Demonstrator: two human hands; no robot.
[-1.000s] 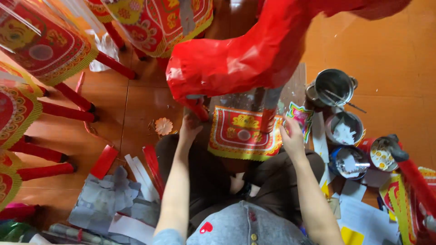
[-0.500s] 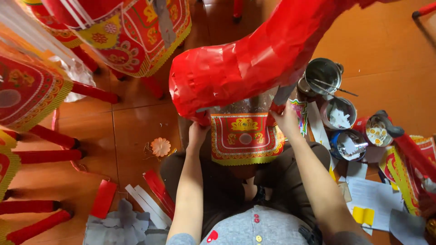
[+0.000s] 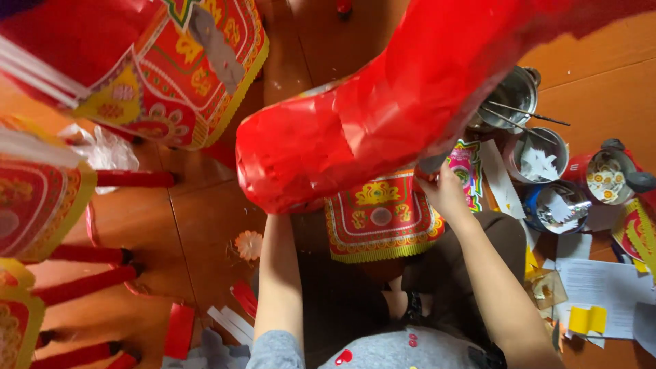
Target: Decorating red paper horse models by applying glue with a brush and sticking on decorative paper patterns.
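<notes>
A large red paper-covered form (image 3: 383, 116), shaped like an animal's neck and head, fills the middle of the view. Under it hangs a red and yellow ornamental paper panel (image 3: 379, 222) with a fringe edge. My right hand (image 3: 444, 191) presses on the panel's upper right corner, just under the red form. My left forearm (image 3: 280, 273) reaches up beneath the form; that hand is hidden behind it.
Metal tins (image 3: 540, 160) with paper cut-outs and sticks stand at the right, beside loose sheets (image 3: 601, 287). Red and yellow paper figures with red legs (image 3: 89, 256) crowd the left. A small paper flower (image 3: 249, 244) and red strips (image 3: 179, 328) lie on the wooden floor.
The view has moved closer and lower, so the red form looms larger. My right hand has shifted to the panel's upper right corner. My left hand has slipped out of sight under the form.
</notes>
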